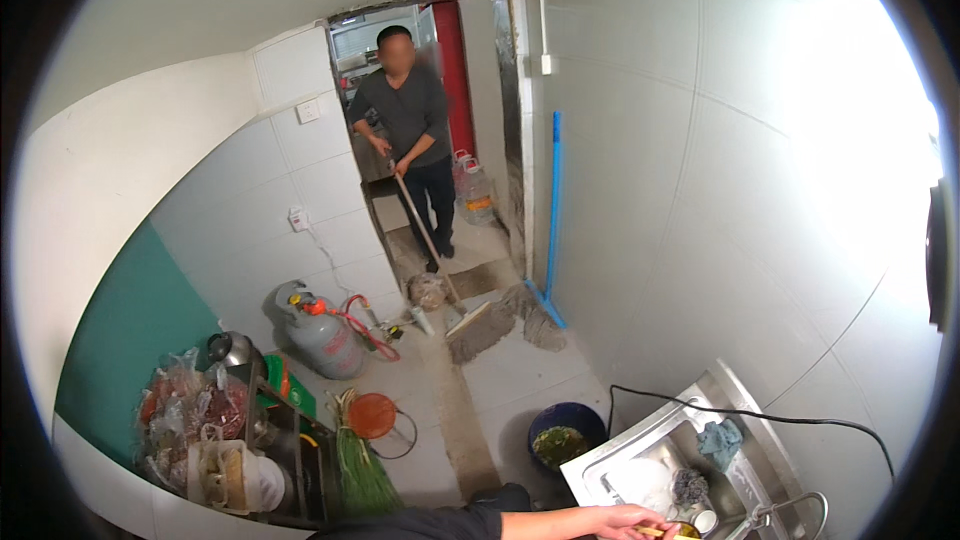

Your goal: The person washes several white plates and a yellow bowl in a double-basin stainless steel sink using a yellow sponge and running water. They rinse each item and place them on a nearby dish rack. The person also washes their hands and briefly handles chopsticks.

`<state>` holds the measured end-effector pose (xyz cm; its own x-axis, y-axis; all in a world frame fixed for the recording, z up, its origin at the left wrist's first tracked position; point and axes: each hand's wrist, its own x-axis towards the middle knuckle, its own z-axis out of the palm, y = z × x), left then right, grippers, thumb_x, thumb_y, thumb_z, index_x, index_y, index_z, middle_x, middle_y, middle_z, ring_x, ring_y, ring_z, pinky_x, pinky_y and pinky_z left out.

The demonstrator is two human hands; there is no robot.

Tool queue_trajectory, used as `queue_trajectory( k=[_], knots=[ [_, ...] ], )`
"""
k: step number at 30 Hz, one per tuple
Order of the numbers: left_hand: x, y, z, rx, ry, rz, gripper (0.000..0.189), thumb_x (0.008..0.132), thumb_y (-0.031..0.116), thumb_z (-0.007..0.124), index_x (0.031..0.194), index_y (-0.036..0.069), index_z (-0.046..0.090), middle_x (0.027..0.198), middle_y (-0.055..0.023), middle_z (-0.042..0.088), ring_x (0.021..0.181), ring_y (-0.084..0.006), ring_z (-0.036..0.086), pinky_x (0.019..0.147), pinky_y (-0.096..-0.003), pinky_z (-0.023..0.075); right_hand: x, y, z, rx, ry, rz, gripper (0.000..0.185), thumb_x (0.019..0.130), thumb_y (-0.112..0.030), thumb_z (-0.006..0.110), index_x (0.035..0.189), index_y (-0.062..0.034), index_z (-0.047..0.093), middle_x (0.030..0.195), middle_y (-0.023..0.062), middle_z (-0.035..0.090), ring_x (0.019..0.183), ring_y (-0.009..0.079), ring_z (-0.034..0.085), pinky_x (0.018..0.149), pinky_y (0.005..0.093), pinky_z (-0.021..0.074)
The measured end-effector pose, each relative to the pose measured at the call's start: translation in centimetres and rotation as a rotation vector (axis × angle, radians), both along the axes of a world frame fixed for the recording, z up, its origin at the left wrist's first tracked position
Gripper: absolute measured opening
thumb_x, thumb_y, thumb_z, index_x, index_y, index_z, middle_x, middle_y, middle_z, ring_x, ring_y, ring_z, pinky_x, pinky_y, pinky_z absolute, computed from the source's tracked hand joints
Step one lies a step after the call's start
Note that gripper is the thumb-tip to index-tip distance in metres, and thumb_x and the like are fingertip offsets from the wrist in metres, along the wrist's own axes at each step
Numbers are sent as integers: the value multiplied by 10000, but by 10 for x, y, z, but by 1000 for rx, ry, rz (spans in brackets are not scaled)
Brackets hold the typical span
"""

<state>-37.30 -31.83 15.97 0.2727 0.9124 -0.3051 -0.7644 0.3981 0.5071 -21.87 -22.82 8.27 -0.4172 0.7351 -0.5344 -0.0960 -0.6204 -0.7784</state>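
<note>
My left hand [634,519] reaches in from the bottom edge, over the near side of a stainless steel sink [739,476]. Its fingers are closed on a thin yellowish stick [660,532], cut off by the frame. Beside the fingers is a small amber-coloured bowl or cup [686,529], partly hidden. Within the sink lie a dark scouring pad [690,486] and a white cup [705,521] on its side. A blue-grey cloth [720,442] drapes over the basin divider. My right hand is out of view.
A person [405,105] in the doorway holds a mop [480,337]. A blue-handled mop [556,202] leans on the wall. A gas cylinder [326,337], green onions [364,472], a dark bucket [566,420] and an orange-red container [372,415] stand or lie on the floor. A loaded rack [296,457] is left.
</note>
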Motion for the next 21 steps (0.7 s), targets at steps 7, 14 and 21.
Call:
queue_trajectory(
  k=[7,14,21],
  knots=[
    [-57,-120,-31,213,836,376,351,1047,253,654,1335,53,647,1168,-46,724,1171,-155,662,955,-297,559,41,-6,11,137,-122,75,453,1096,-380,541,1260,37,607,1159,198,660,1069,350,629,874,452,552],
    [-46,-368,-58,-819,694,1136,266,958,271,766,1084,40,730,956,-46,738,883,-130,692,775,-269,539,77,65,22,993,-491,636,506,1085,-375,555,1374,37,611,1291,237,675,1162,376,639,975,458,511],
    [188,-573,-94,-1350,271,1273,271,1042,218,568,808,83,579,671,-10,553,562,-169,536,542,-323,456,62,103,31,1173,-588,693,288,1056,-223,529,1123,22,665,977,236,655,946,394,642,863,465,516]
  ],
)
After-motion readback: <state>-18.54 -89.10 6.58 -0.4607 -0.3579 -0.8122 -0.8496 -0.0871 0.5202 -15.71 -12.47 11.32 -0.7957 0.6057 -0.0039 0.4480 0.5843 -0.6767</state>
